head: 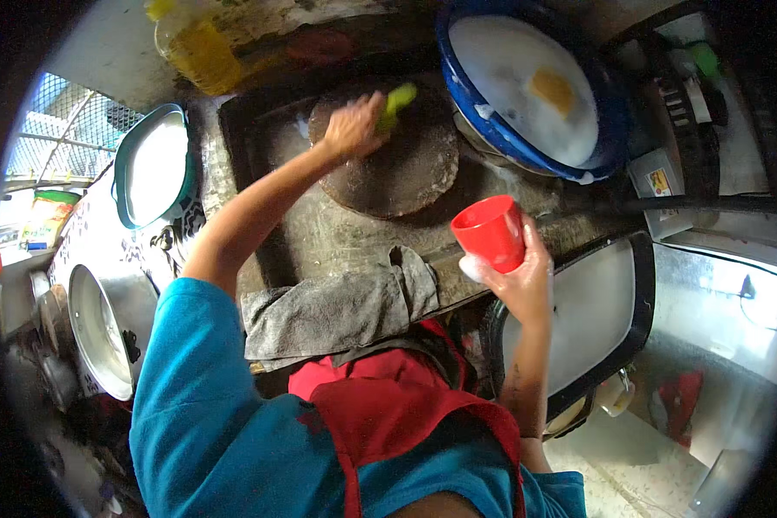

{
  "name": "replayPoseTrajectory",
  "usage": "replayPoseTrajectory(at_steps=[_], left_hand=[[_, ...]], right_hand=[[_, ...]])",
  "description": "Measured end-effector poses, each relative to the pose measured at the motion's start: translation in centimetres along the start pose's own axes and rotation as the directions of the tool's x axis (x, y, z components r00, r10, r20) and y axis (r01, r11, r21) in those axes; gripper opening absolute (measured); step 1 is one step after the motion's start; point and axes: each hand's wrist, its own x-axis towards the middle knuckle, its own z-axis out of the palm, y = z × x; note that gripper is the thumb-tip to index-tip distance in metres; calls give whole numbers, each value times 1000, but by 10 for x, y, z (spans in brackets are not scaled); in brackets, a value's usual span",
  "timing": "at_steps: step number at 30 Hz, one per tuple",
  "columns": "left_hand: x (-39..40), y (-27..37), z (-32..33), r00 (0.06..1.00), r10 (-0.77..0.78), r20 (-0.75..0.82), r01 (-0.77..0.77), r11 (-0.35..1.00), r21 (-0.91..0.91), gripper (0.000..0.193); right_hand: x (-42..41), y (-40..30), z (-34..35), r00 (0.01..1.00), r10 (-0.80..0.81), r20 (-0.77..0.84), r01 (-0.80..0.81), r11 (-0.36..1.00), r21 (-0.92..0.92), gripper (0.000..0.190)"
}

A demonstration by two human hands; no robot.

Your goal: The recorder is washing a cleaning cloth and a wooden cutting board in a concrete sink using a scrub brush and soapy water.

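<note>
My left hand (357, 129) reaches over a round, rough stone-like slab (401, 181) in a concrete sink basin (304, 239). It is closed around a yellow-green object (398, 103), blurred, perhaps a sponge. In my right hand (524, 278) is a red plastic cup (492, 234), tilted slightly with its mouth up and to the left. White suds cling to my fingers and the cup's base. Beyond the cup, a blue basin (456, 90) holds foamy water with a yellow-orange sponge (552, 92) floating in it.
A grey cloth (337, 311) drapes over the basin's front edge. To the left are a teal-rimmed tub (122, 188) and a metal pot (129, 324). A bottle of yellow liquid (201, 55) stands at the back. A black-rimmed tray (644, 291) lies beside my right forearm.
</note>
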Motion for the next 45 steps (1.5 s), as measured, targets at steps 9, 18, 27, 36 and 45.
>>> replayPoseTrajectory(at_steps=[9,18,27,36,45], left_hand=[[-81,75,18,990,118,76,-109,987,-115,55],[-60,-51,-28,936,-264,-232,288,954,78,42],[-9,91,41,945,-268,-190,235,955,-179,56],[-40,96,23,993,111,-32,-114,989,-99,45],[1,125,52,937,-301,-178,258,939,-226,50]], right_hand=[[92,-35,-85,923,-277,-268,229,953,-197,63],[204,43,-89,958,12,285,219,608,-763,73],[218,26,-37,976,-167,142,168,986,3,58],[150,-32,-103,978,-199,66,147,876,459,61],[71,14,-38,911,195,362,-188,981,-56,51]])
